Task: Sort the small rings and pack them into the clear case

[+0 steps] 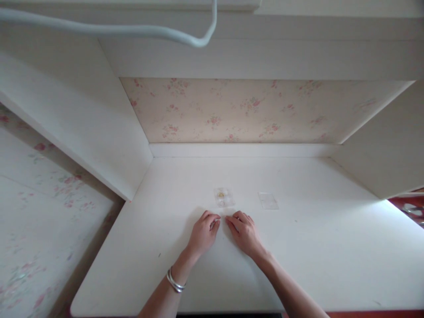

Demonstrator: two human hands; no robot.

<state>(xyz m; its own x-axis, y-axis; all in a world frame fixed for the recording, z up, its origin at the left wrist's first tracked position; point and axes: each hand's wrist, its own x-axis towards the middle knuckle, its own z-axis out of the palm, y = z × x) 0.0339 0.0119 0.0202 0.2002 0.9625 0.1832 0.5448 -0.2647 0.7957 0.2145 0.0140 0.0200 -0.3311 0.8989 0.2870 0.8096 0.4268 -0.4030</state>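
Observation:
My left hand [204,232] and my right hand [244,232] rest low over the white tabletop, fingertips facing each other with a narrow gap between. Each has thumb and fingers drawn together in a pinch. Whatever they grip, if anything, is too small to make out. Just beyond the fingertips lies a small clear plastic case [226,202], with a tiny gold-coloured piece [221,194] toward its far left part. To the right, apart from both hands, a flat clear square piece like a lid [268,201] lies on the table.
The white tabletop [318,260] is boxed in by a left side panel [96,119], a right panel [387,141] and a flowered back wall [232,110]. Overhead runs a white bent tube [132,31]. A few dark specks dot the surface.

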